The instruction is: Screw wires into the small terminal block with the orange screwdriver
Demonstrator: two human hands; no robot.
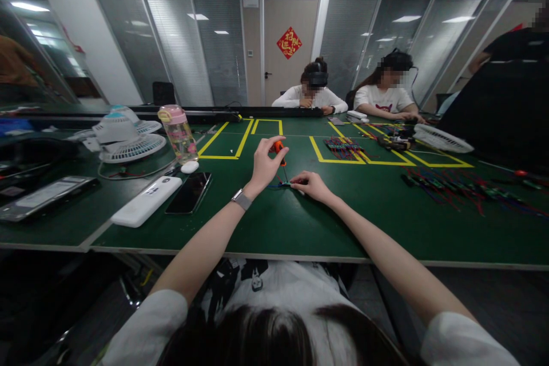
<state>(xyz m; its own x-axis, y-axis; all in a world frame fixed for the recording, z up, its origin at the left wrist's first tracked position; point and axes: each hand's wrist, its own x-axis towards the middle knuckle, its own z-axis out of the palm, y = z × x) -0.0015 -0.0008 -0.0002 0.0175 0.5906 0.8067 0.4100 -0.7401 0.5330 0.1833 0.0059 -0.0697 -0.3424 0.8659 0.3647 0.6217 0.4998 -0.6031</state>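
The person wears a white top with short, plain sleeves, loose at the hem; black patches show at the front, near a small pale-and-dark figure, whether print or separate cloth being hard to tell. On the left wrist sits a watch with a smooth grey band; long, dark hair hangs forward, straight and glossy.

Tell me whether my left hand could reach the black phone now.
Likely yes: the black phone lies uncovered on the green table, with nothing seen between it and your left hand. That hand holds an orange-handled tool, though, so it would probably need to set that down first.
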